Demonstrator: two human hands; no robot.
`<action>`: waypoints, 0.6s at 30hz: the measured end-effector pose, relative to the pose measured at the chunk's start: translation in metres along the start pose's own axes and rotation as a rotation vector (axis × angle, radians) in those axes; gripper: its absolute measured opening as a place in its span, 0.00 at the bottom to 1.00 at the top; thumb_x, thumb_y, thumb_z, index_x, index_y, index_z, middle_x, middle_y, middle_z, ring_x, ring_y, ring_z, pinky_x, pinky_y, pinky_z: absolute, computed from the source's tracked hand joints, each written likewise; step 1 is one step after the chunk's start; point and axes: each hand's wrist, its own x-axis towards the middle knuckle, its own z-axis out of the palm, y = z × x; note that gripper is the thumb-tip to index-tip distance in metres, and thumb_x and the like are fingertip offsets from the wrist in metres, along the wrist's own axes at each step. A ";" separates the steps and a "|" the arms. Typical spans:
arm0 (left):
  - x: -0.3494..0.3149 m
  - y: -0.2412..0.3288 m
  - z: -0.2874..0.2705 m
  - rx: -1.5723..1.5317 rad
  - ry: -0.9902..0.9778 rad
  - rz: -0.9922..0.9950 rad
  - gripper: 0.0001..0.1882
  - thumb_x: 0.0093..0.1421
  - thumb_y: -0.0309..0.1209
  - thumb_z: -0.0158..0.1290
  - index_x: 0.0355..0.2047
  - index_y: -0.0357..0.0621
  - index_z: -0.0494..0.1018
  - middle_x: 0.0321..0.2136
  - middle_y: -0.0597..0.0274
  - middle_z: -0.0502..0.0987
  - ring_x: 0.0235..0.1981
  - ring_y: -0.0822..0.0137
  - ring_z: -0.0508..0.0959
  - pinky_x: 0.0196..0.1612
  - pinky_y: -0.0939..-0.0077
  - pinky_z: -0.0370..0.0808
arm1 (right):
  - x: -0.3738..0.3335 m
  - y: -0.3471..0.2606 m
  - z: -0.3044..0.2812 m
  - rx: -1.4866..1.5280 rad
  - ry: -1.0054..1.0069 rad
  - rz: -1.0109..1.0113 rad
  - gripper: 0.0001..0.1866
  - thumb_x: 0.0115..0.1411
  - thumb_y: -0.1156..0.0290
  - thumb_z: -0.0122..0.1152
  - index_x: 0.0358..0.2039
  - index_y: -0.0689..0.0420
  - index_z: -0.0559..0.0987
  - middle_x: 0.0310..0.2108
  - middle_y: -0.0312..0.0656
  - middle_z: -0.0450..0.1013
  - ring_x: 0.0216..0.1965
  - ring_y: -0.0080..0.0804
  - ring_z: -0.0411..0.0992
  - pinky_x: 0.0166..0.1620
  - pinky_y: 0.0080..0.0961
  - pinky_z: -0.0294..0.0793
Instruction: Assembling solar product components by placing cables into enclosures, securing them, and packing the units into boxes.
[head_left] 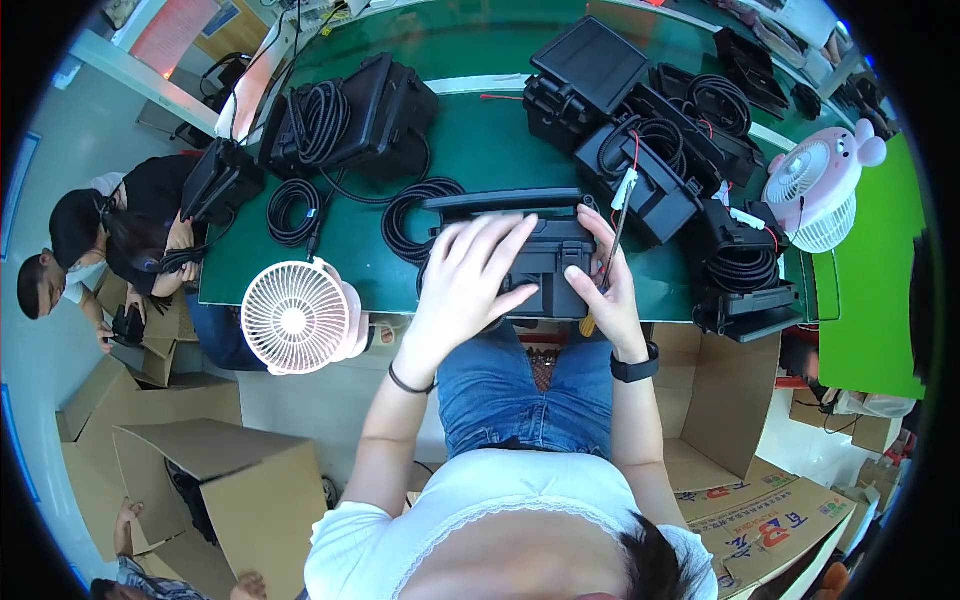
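A black plastic case (550,262) sits at the table's near edge in front of me, a raised flap (500,202) along its far side. My left hand (468,275) lies over its left part, fingers spread and slightly blurred, thumb toward the front. At the right end, my right hand (612,290) has its fingers bent round a screwdriver, index finger and thumb against the case. The screwdriver's thin shaft (621,215) points up and away; its yellowish handle (587,326) shows below the hand. The palm hides its middle.
Black cases with coiled cables (640,160) are stacked at the right, and another case (390,120) stands at the back left. A cable coil (295,212) lies near a white fan (300,318); a pink fan (815,185) stands far right. Cardboard boxes (260,510) and people flank the table.
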 end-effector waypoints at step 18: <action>-0.050 0.021 0.020 0.233 0.200 0.131 0.24 0.51 0.46 0.61 0.50 0.66 0.78 0.42 0.68 0.78 0.40 0.70 0.79 0.47 0.71 0.74 | -0.012 0.021 0.019 0.277 0.498 0.098 0.16 0.64 0.80 0.57 0.51 0.59 0.70 0.41 0.37 0.75 0.36 0.13 0.70 0.38 0.11 0.68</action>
